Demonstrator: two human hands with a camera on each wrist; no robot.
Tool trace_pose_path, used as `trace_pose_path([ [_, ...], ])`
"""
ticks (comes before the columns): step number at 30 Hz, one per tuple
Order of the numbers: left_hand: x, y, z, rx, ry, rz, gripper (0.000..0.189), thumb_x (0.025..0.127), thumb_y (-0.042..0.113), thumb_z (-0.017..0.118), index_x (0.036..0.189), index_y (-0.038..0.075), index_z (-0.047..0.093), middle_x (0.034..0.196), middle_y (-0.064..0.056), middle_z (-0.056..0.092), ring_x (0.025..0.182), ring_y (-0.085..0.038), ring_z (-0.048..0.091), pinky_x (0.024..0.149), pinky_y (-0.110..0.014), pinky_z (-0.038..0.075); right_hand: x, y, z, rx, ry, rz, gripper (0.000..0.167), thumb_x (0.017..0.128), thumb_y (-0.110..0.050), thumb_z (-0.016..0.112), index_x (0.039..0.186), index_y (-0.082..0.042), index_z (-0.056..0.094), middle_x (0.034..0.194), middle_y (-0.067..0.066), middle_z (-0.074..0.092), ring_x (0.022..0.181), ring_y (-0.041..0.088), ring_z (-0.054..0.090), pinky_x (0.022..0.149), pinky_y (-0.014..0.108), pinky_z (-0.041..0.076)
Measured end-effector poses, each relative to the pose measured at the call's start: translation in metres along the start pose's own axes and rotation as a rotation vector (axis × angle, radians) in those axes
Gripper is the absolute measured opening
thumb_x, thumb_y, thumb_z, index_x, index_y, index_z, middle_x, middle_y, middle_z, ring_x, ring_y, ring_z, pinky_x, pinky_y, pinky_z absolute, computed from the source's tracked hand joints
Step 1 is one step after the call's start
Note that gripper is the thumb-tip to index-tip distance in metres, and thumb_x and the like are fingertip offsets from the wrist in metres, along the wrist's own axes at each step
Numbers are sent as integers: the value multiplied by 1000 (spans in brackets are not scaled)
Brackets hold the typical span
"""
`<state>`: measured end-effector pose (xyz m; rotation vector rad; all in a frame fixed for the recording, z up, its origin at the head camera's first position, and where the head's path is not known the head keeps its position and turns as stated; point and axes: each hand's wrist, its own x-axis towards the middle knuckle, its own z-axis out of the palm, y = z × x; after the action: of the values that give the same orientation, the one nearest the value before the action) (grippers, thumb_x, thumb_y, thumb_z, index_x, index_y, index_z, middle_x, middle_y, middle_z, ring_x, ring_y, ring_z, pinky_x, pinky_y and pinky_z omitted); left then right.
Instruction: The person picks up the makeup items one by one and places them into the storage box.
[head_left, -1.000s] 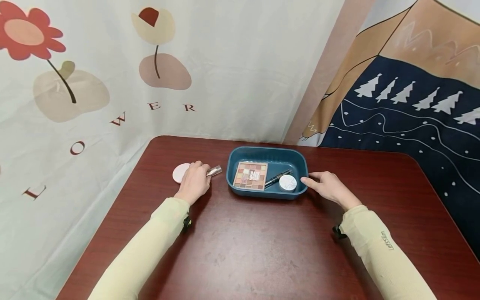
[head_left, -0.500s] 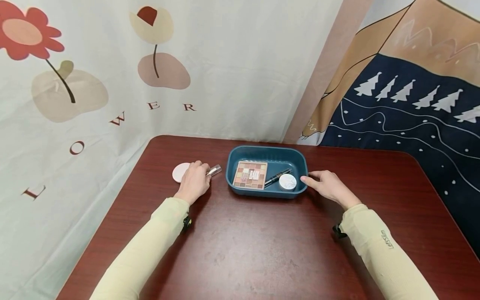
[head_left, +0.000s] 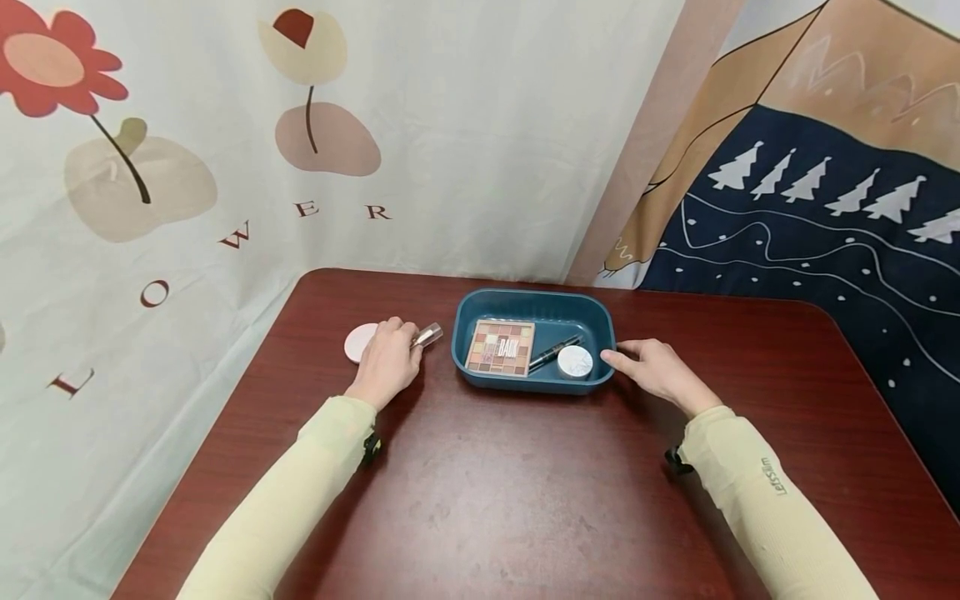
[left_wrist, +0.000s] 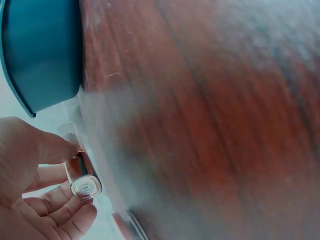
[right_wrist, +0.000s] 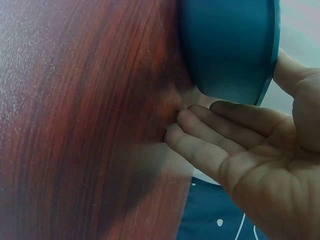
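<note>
My left hand [head_left: 387, 358] pinches a lipstick [left_wrist: 82, 175] between thumb and fingers, just left of the blue bin. Its clear cap [head_left: 427, 335] points toward the bin, and a round label shows on its other end in the left wrist view. Partly behind that hand lies a round pale pink disc [head_left: 360, 342]. At the bin's right end, my right hand [head_left: 660, 372] holds the rim, thumb over the edge and fingers along the outside. Inside the blue bin [head_left: 536, 385] are an eyeshadow palette [head_left: 501, 347], a dark slim pen-like stick [head_left: 555, 353] and a round white jar [head_left: 575, 362].
Everything stands on a dark red wooden table [head_left: 517, 483] with rounded far corners. A white curtain [head_left: 480, 150] with flower prints hangs behind it, and a navy patterned cloth [head_left: 810, 217] hangs on the right.
The lipstick's clear end has tilted slightly upward in my left hand. Both hands and the bin stay in nearly the same places.
</note>
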<state>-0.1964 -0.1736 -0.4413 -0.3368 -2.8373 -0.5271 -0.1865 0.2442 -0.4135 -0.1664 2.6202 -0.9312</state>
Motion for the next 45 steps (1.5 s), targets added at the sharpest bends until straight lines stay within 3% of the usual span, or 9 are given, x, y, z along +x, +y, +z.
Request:
trace_pose_path([
  [11,7,13,-12,-25,100,67,10,92,3,69,99,-3,71,92,-16,60,88,-36,55,76,-48,52,0,0,-2,-6,-1,-3,73,105,-50,54,147,10,49,147,33,51,134,49,49,108,70,40],
  [21,13,24,-21,-40,141,110,13,91,4,70,102,-2,72,94,-16,59,88,-35,54,74,-47,53,1,1,-1,0,5,-8,72,105,-49,55,147,9,49,146,33,52,134,49,49,108,70,40],
  [32,18,37,-27,-78,120,127,13,91,6,70,102,0,72,100,-16,57,92,-35,57,77,-49,54,0,-1,0,-5,11,-11,72,105,-49,55,147,9,49,147,33,51,134,50,49,108,71,39],
  [45,27,66,-30,-74,66,190,12,95,7,69,104,1,73,106,-16,57,98,-32,57,78,-46,57,1,2,0,3,-3,-4,74,105,-50,55,148,10,48,147,33,50,134,49,48,108,69,40],
])
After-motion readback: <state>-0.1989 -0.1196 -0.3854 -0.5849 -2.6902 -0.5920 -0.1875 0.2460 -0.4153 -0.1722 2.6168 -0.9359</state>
